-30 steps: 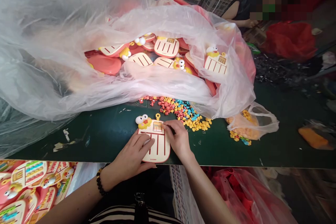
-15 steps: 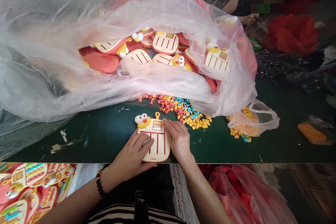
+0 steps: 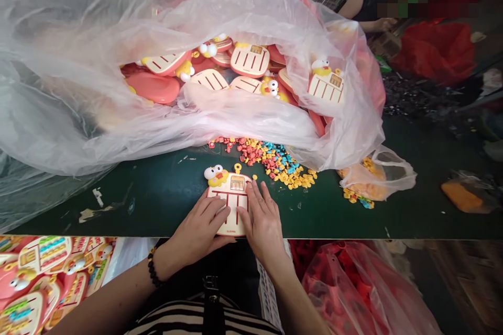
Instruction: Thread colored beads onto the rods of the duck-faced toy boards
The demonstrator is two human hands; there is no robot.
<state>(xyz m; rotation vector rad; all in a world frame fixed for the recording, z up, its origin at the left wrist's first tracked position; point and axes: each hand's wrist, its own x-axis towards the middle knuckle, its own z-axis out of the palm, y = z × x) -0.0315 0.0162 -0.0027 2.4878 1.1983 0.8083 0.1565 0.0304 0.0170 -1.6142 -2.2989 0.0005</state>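
Observation:
A cream and pink toy slide board (image 3: pixel 231 204) with a yellow duck-like head, bulging white eyes and dark red slots lies on the table's front edge. My left hand (image 3: pixel 200 225) is closed on its left side, fingers over the slots and thumb by the lower edge. My right hand (image 3: pixel 264 220) lies along the right side, fingers stretched out and thumb over a slot. Just beyond its fingertips is a small yellow piece (image 3: pixel 254 177). Red, blue and yellow small pieces (image 3: pixel 281 162) lie piled behind the board.
A large clear plastic bag (image 3: pixel 157 125) full of similar boards spans the back. To the right are a small bag of yellow pieces (image 3: pixel 365 180) and an orange packet (image 3: pixel 463 196). Boards with coloured sliders (image 3: pixel 43 256) sit lower left. A co-worker's arm (image 3: pixel 353 5) shows at back right.
My right hand has spread from a bunched hold at the board's upper right corner, its thumb now over the slots. A yellow piece now shows beside that corner.

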